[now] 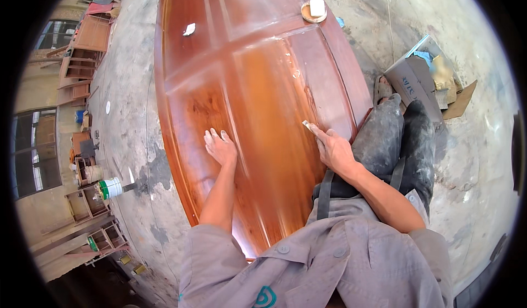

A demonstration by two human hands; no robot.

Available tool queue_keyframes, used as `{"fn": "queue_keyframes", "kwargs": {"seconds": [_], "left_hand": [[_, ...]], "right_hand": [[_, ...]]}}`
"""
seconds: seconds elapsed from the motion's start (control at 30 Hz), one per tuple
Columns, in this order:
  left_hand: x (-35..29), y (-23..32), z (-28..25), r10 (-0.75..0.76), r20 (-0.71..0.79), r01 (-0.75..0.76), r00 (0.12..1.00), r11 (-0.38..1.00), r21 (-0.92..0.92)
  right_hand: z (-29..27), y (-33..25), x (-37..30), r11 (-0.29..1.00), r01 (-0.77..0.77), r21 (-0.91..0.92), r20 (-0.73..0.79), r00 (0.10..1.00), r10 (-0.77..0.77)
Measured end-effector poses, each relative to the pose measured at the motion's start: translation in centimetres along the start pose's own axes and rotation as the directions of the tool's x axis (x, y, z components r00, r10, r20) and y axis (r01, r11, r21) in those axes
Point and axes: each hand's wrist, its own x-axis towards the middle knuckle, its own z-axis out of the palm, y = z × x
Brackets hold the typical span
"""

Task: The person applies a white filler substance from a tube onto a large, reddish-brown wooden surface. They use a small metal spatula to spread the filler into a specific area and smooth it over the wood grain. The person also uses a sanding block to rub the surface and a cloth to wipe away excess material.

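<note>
A large reddish-brown wooden panel door [263, 116] lies flat in front of me, with raised mouldings and whitish dust along its grooves. My left hand [221, 147] is over the left panel, empty, its dusty fingers apart; I cannot tell if it touches the wood. On the right, my right hand [334, 150] pinches a small pale flat piece [306, 124] at its fingertips, by the moulding between the middle panel and the door's right part. Whether that piece is sandpaper or a small scraper does not show.
A white bottle [317, 6] stands in a round dish on the door's far right. Crumpled white scraps [189, 29] lie on the far left. Beside my legs sits an open cardboard box [414, 83]. Wooden furniture [92, 32] and a white-green bucket [110, 188] line the left.
</note>
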Motion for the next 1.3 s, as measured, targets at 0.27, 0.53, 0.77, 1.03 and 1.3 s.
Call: {"fn": "queue_keyframes", "kwargs": {"seconds": [0.27,0.53,0.77,1.03,1.3], "left_hand": [[-1.3,1.8,1.0,-0.019,0.054,0.017,0.998,0.999,0.041],[-1.1,1.5,1.2,0.001,0.031,-0.003,1.0,0.999,0.051],[-1.2,1.2,0.8,-0.041,0.083,0.037,0.996,0.998,0.052],[-0.9,1.9,0.3,-0.031,0.092,0.027,0.995,0.999,0.047],[-0.9,2.5,0.4,-0.034,0.109,0.028,0.993,0.998,0.056]], "right_hand": [[3.4,-0.9,1.8,0.978,-0.003,-0.207,0.103,0.994,0.025],[3.0,-2.1,2.8,0.967,-0.096,-0.237,0.193,0.971,0.144],[3.0,-2.5,1.9,0.959,-0.063,-0.278,0.218,0.968,0.126],[3.7,-2.6,4.2,0.953,-0.076,-0.293,0.232,0.961,0.148],[4.6,-2.2,6.5,0.967,-0.04,-0.25,0.077,0.995,0.061]]}}
